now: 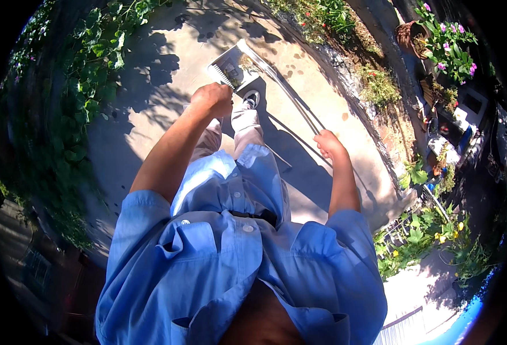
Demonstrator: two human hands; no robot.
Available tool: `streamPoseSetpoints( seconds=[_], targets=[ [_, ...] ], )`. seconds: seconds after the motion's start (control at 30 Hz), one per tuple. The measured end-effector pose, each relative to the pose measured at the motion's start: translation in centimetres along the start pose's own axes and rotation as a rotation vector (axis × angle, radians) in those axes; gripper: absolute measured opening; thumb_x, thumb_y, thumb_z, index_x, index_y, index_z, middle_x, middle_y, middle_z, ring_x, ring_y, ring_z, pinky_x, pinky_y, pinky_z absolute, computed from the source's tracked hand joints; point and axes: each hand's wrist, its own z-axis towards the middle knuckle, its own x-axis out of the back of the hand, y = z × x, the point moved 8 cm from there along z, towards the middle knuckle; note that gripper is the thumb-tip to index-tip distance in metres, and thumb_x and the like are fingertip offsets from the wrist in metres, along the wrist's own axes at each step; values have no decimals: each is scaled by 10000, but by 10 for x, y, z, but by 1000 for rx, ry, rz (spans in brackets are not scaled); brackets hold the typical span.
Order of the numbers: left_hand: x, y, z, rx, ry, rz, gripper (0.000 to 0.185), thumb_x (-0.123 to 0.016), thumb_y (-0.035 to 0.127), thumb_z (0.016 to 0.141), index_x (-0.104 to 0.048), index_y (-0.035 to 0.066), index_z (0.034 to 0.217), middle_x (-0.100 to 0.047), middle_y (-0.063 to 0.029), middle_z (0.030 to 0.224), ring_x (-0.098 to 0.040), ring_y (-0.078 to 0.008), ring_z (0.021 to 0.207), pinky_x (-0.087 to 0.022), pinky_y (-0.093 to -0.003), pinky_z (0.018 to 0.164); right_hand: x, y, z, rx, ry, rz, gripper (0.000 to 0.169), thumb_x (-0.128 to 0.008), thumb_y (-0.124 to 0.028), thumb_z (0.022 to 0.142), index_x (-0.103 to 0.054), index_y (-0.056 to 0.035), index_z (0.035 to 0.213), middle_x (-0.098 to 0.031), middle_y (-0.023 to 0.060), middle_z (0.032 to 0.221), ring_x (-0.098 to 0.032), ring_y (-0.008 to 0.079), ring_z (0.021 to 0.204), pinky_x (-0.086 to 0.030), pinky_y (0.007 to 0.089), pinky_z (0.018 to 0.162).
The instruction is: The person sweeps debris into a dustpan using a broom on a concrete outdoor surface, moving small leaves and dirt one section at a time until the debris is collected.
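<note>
My left hand (pixel 214 100) is closed in a fist just above the toothed edge of a long-handled dustpan (pixel 250 78); the hand hides most of the handle in its grip. Dry plant debris (pixel 247 63) lies at the pan's right side. My right hand (pixel 330 145) is closed around the long, thin handle of a broom (pixel 294 98), which slants up and left to the pan. The broom's pale head touches or overlaps the pan's far right edge; which of the two cannot be told.
Sunlit concrete paving (pixel 305 82) with shadows and damp spots surrounds my feet; one shoe (pixel 251 99) is close to the pan. Leafy vines (pixel 92 56) hang at left. A planted border (pixel 378 86) curves along the right, with a tipped flowerpot (pixel 411 39) beyond it.
</note>
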Motion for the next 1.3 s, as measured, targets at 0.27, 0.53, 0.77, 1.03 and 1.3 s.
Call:
streamPoseSetpoints(
  seconds=[0.27,0.53,0.77,1.03,1.3],
  targets=[
    [0,8,0,9,0,39,266,-570,164,798,-704,69,1007,-705,-210,969,-686,-380,934,-547,-473,819,-63,-48,16,7,415,-621,284,-456,-55,906,-573,55,1140,-688,254,955,-715,310,755,-576,390,619],
    [-2,4,-14,30,16,8,269,-576,186,782,-710,87,993,-710,-198,962,-688,-381,934,-554,-465,811,-50,8,-33,113,35,-221,213,-554,-191,891,-509,9,834,-561,106,610,-531,170,465,-420,336,405],
    [-17,-7,-26,26,101,-26,271,-558,126,781,-696,96,1012,-699,-212,919,-678,-393,914,-540,-481,801,-31,-21,-42,125,295,-349,269,-506,-182,908,-551,57,1022,-657,245,833,-666,311,652,-530,415,538],
    [-17,-7,-37,24,90,-40,204,-561,118,757,-695,93,908,-697,-195,883,-676,-381,886,-532,-460,768,-45,-89,24,-128,336,-638,417,-635,-79,854,-545,13,1251,-623,217,1259,-631,333,1158,-542,431,942],
    [-37,-5,-32,96,83,-89,197,-562,125,759,-685,81,906,-702,-185,901,-677,-365,894,-532,-455,766,-88,-33,22,-105,298,-938,427,-579,-69,876,-522,6,1293,-652,226,1190,-678,324,1053,-575,430,833]
  ],
)
